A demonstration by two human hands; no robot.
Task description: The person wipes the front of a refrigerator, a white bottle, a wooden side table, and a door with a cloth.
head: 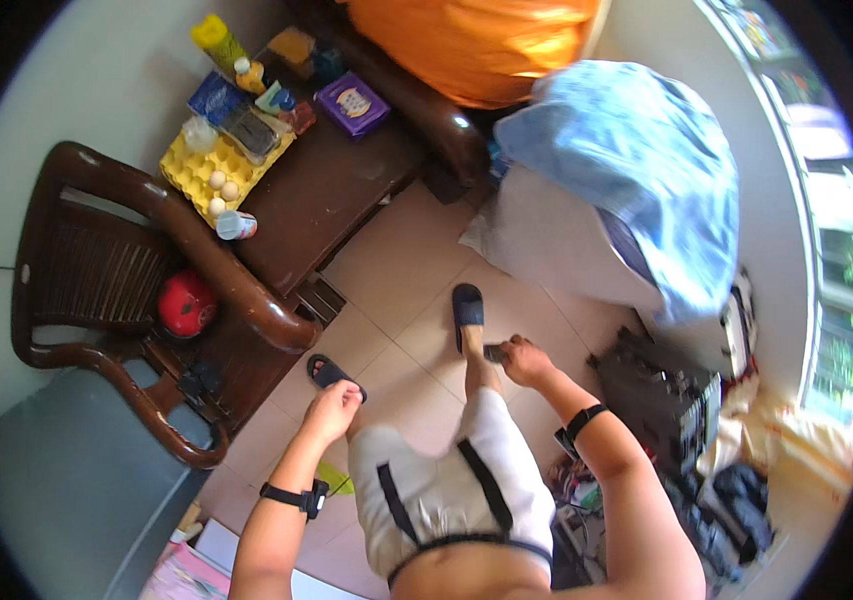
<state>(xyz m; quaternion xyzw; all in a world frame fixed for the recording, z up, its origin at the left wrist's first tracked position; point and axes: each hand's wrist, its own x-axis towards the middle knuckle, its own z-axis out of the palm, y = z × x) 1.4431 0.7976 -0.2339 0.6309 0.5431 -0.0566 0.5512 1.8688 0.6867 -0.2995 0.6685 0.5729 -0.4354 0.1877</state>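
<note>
My right hand [525, 361] is closed around a small dark object [495, 353], too blurred to name, above my right foot and its dark slipper [468, 304]. In front of my left thigh, near the other slipper [333, 375], my left hand [335, 409] has curled fingers; whether it holds anything cannot be told. Ahead to the left stands a dark wooden table [321, 191] with a yellow egg tray [254, 176], several eggs [228, 190], a cup [236, 225] and a purple packet [352, 103]. A light blue cloth cover [621, 150] bulges ahead to the right.
A wooden armchair [201, 232] with a red round object [186, 304] stands at the left. On the right are a black case [659, 397], bags [741, 495] and a window [835, 300]. Orange fabric [479, 45] is at the top. Pale floor tiles [396, 277] show between the furniture.
</note>
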